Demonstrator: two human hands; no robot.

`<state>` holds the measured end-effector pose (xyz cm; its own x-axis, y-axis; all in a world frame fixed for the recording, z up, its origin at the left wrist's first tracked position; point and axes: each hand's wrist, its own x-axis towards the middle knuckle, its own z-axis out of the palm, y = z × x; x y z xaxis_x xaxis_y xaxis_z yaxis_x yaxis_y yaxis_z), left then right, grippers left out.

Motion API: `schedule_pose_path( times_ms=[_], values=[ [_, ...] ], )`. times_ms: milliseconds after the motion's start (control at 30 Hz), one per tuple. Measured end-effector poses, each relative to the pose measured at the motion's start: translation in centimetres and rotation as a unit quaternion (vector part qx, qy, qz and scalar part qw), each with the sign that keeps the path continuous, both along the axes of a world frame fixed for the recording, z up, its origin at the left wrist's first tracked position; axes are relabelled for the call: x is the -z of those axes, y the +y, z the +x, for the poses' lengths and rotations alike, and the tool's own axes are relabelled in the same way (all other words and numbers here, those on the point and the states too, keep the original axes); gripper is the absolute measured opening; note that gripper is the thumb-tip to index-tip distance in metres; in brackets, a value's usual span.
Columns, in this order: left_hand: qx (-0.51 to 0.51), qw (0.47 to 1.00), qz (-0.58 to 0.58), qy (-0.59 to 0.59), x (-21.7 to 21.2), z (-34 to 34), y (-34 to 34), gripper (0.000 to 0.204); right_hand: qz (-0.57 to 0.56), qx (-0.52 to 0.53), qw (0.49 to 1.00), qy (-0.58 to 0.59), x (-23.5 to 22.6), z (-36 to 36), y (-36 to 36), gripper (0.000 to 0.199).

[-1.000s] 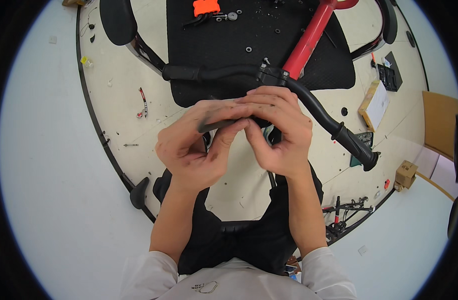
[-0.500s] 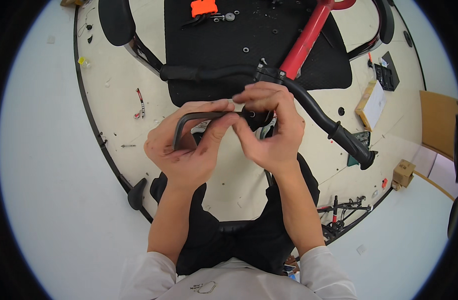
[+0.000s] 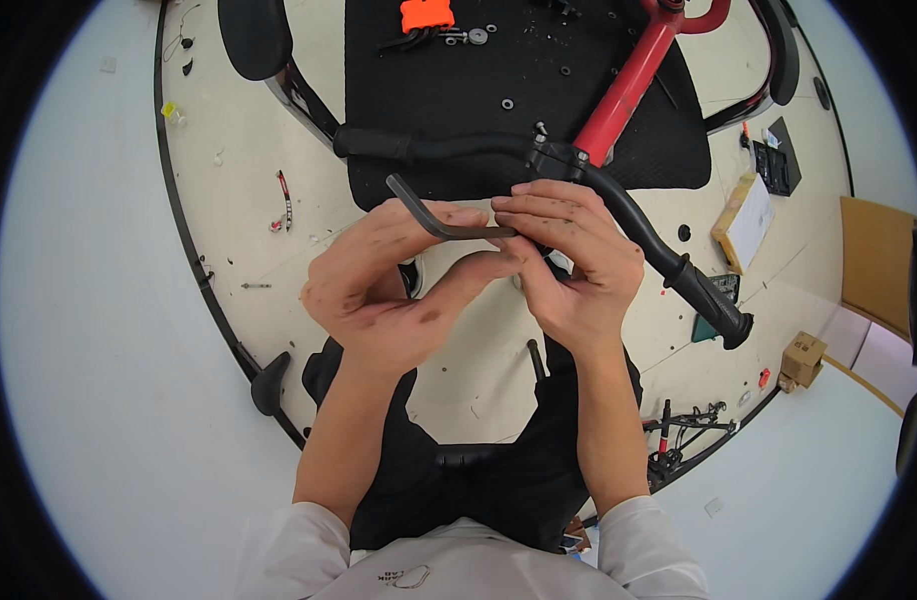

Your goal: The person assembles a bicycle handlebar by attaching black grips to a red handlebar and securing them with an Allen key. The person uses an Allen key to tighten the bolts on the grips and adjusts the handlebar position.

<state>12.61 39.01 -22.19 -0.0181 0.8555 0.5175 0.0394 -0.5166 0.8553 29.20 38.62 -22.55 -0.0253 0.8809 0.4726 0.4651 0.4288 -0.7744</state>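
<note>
A dark L-shaped hex key (image 3: pixel 434 226) lies between the thumb and bent fingers of my left hand (image 3: pixel 379 290), which is closed on it. Its bare arm points up and to the left, past the knuckles. The other end runs into my right hand (image 3: pixel 579 260), whose fingers and thumb are curled together there; what they hold is hidden. Just beyond my hands is a black bicycle handlebar (image 3: pixel 469 146) with rubber grips. Its bolted clamp (image 3: pixel 554 157) sits at the lower end of a red tube (image 3: pixel 629 95).
A black chair seat (image 3: pixel 429 90) lies under the red tube, with an orange tool holder (image 3: pixel 427 14) and loose washers (image 3: pixel 508 104) on it. The chair's armrests flank it. On the floor are a saddle (image 3: pixel 271 384), a white-topped box (image 3: pixel 747 225), a cardboard box (image 3: pixel 805 357) and a dark bike frame (image 3: pixel 694 425).
The hex key has turned: its free arm pointed down into my left palm and now points up-left. My right fingers have closed over the dark part that showed between my hands.
</note>
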Motion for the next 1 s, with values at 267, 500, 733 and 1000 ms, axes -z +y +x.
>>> schedule_pose_path(
  times_ms=[267, 500, 733, 1000],
  values=[
    [-0.047, 0.998, -0.045, -0.026, -0.4, 1.6, -0.5, 0.025, -0.003, -0.037, 0.999, 0.009, 0.1, 0.5, 0.2, 0.029],
    [-0.039, 0.998, -0.032, -0.043, 0.5, 1.9, 0.1, 0.018, -0.036, -0.075, 0.987, 0.137, -4.4, -1.2, 0.5, 0.029],
    [-0.044, 0.993, -0.093, -0.061, 1.4, 1.2, -0.2, 0.018, -0.040, -0.038, 0.996, 0.074, -5.6, -4.3, 1.1, 0.015],
    [-0.011, 0.983, -0.185, 0.004, 2.9, 1.9, -1.3, 0.033, -0.141, -0.102, 0.967, -0.188, -12.8, -2.3, 4.0, 0.015]
  ],
)
